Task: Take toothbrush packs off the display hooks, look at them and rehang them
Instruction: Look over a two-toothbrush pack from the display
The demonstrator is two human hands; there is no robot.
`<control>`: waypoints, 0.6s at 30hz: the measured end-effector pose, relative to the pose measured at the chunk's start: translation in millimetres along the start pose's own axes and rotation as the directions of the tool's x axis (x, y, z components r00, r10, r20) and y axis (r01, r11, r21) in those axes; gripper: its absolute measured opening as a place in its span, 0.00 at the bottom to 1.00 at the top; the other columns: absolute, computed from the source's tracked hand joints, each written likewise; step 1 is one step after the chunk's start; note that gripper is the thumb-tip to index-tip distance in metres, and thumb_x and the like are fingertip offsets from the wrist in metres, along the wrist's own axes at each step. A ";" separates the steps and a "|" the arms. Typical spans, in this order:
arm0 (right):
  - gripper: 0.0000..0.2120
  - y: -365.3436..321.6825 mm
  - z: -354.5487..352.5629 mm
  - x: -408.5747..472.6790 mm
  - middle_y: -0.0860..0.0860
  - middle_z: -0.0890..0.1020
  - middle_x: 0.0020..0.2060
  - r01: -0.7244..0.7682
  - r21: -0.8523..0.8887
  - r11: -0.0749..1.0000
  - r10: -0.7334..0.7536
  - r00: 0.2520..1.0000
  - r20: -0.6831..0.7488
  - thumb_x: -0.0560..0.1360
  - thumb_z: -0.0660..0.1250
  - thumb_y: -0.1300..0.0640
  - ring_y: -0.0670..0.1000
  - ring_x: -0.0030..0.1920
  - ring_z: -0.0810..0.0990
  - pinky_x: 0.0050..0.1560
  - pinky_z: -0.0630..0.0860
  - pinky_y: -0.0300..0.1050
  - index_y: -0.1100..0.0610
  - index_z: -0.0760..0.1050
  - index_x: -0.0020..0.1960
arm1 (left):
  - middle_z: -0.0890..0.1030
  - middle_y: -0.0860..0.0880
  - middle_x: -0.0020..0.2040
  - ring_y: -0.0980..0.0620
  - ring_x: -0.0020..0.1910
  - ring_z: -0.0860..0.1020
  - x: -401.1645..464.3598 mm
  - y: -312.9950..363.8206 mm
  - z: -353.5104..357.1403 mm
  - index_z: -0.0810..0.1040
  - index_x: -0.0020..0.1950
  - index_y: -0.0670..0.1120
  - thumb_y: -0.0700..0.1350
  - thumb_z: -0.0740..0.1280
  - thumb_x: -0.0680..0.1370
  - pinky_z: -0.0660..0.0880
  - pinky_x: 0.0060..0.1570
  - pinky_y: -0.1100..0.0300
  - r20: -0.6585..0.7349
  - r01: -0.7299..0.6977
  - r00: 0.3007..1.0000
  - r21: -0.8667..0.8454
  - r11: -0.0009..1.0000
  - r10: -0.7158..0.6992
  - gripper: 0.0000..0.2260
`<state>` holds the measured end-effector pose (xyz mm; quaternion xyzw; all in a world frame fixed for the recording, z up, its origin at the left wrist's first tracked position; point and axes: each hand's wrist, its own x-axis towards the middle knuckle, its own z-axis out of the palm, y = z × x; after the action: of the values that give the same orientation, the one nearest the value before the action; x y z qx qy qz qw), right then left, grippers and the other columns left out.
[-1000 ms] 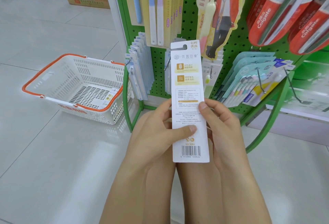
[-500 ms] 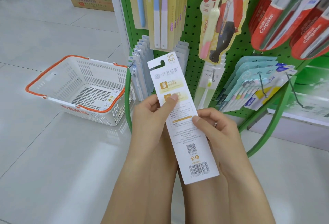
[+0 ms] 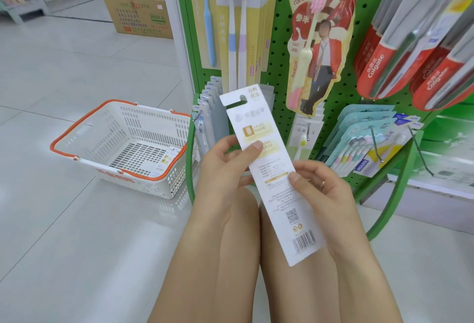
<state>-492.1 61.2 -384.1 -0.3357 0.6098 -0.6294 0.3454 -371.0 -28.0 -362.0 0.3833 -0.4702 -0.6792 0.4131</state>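
Observation:
A long white toothbrush pack [image 3: 272,169] shows its printed back, with a barcode at the bottom and its hang hole at the top, tilted left. My left hand [image 3: 225,166] pinches its upper half, thumb on the face. My right hand [image 3: 320,189] pinches the middle from the right. Behind it stands the green pegboard display [image 3: 279,40]. A row of grey-white packs [image 3: 207,117] hangs on a low hook left of the held pack.
A white shopping basket with orange rim [image 3: 128,143] sits on the tiled floor to the left. Yellow packs [image 3: 230,27], a cartoon-figure pack [image 3: 320,48], red Colgate packs [image 3: 400,48] and teal multipacks [image 3: 364,140] hang on the board. A cardboard box [image 3: 139,12] stands behind.
The pack went from upright to tilted with its top leaning left. My left thumb moved up the pack. The view shifted slightly upward.

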 end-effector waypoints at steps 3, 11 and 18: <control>0.11 -15.1 5.3 7.0 0.41 0.83 0.49 0.165 -0.134 0.977 -0.176 0.981 -0.077 0.74 0.71 0.61 0.38 0.51 0.80 0.48 0.74 0.31 0.48 0.79 0.53 | 0.86 0.48 0.45 0.52 0.42 0.84 -0.5 9.7 4.0 0.77 0.59 0.47 0.37 0.70 0.76 0.81 0.37 0.58 -0.034 -0.067 0.997 0.054 0.996 0.069 0.13; 0.23 -77.8 39.7 36.2 0.44 0.83 0.56 0.302 0.001 0.953 -0.301 0.950 0.082 0.70 0.68 0.47 0.39 0.57 0.79 0.52 0.75 0.32 0.54 0.78 0.62 | 0.82 0.61 0.42 0.62 0.38 0.82 0.0 46.0 23.4 0.71 0.51 0.68 0.49 0.75 0.71 0.76 0.40 0.68 0.016 -0.312 0.942 0.414 0.855 0.336 0.19; 0.11 -102.5 46.7 66.5 0.59 0.80 0.36 0.381 -0.034 0.924 -0.382 0.924 -0.026 0.81 0.61 0.59 0.46 0.37 0.73 0.39 0.71 0.44 0.60 0.80 0.45 | 0.81 0.63 0.46 0.64 0.39 0.81 2.3 83.6 20.8 0.73 0.63 0.62 0.48 0.72 0.73 0.78 0.43 0.62 0.068 -0.377 0.910 0.544 0.749 0.409 0.20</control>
<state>-491.0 -18.1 -280.2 -0.4425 0.5471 -0.6812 0.2019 -374.0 -41.5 -276.9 0.3960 -0.7021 -0.4034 0.4331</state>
